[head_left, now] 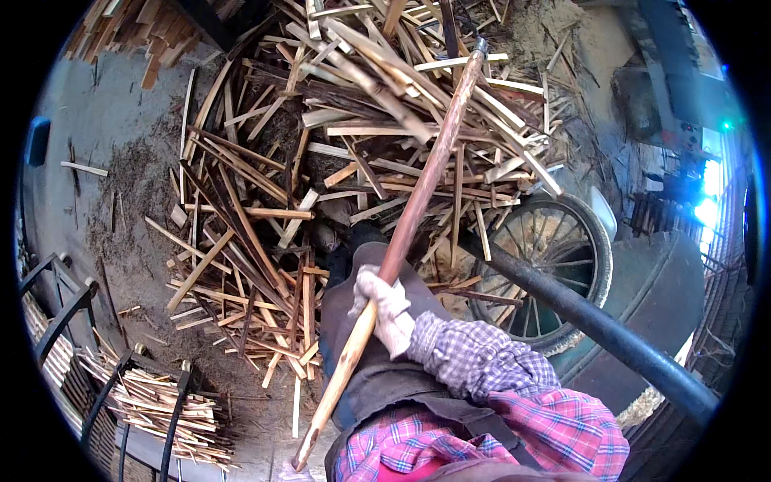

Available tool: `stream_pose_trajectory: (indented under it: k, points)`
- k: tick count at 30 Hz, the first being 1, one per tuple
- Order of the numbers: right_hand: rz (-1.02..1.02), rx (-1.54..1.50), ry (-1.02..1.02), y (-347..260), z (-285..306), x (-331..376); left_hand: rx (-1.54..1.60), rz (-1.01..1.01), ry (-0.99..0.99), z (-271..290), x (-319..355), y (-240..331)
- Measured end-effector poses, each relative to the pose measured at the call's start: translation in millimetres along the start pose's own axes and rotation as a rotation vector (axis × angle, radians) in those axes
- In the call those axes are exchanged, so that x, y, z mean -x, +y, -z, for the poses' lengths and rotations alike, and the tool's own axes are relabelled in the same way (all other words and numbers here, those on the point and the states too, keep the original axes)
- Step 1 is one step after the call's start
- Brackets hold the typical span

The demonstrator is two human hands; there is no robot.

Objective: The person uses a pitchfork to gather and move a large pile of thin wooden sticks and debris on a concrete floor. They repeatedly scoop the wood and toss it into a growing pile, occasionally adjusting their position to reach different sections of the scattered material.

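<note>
My right hand, in a pale work glove, is closed round a long wooden tool handle. The handle slants from the lower edge up to the far right over a heap of split wood strips. At its far end is a metal socket; whatever tool head it carries cannot be made out. Only a sliver of my left hand, also gloved, shows at the handle's near end, and its fingers are hidden. Strips lie thickly around my feet.
A spoked wheel stands at the right with a thick dark bar crossing it. Bundled sticks lie in a black metal frame at the lower left. Stacked boards are at the far left.
</note>
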State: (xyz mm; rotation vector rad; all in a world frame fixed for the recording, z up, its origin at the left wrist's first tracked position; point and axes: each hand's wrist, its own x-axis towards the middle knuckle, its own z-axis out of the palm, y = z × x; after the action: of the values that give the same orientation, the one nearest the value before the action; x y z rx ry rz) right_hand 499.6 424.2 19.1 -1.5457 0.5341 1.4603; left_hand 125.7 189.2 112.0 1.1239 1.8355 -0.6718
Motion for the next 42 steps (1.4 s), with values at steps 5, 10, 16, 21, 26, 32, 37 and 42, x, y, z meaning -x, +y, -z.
stream_pose_trajectory:
  k: [5, 10, 16, 21, 26, 32, 37, 42]
  points:
    - [-0.017, 0.032, -0.062, -6.0, 8.8, -64.9, -0.229, 0.078, -0.064, -23.6, -39.3, -1.7]
    - [0.035, 0.039, 0.02, -48.1, 9.3, -124.2, -0.21, 0.146, -0.053, -18.3, -79.5, 83.8]
    - [0.263, 0.125, 0.018, -107.7, 7.2, -99.9, -0.122, -0.003, -0.066, -20.6, -128.4, 124.7]
    - [0.35, 0.079, 0.041, -123.8, -2.6, -58.3, -0.155, 0.06, -0.103, 28.4, -127.7, 140.4]
    - [0.133, 0.054, 0.232, -78.3, -16.7, -34.9, -0.266, -0.108, 0.442, 55.5, -107.8, 24.0]
    - [0.068, -0.194, -0.223, -57.6, -52.9, 6.9, -0.576, 0.222, 0.174, 240.2, -61.8, 53.6]
    - [0.034, -0.304, -0.097, -117.3, -3.8, -40.7, -0.827, 0.128, 0.028, 220.9, -82.5, 145.1]
    - [0.051, -0.191, 0.025, -114.1, 29.9, -46.3, -0.716, 0.066, -0.199, 154.1, -85.6, 124.1]
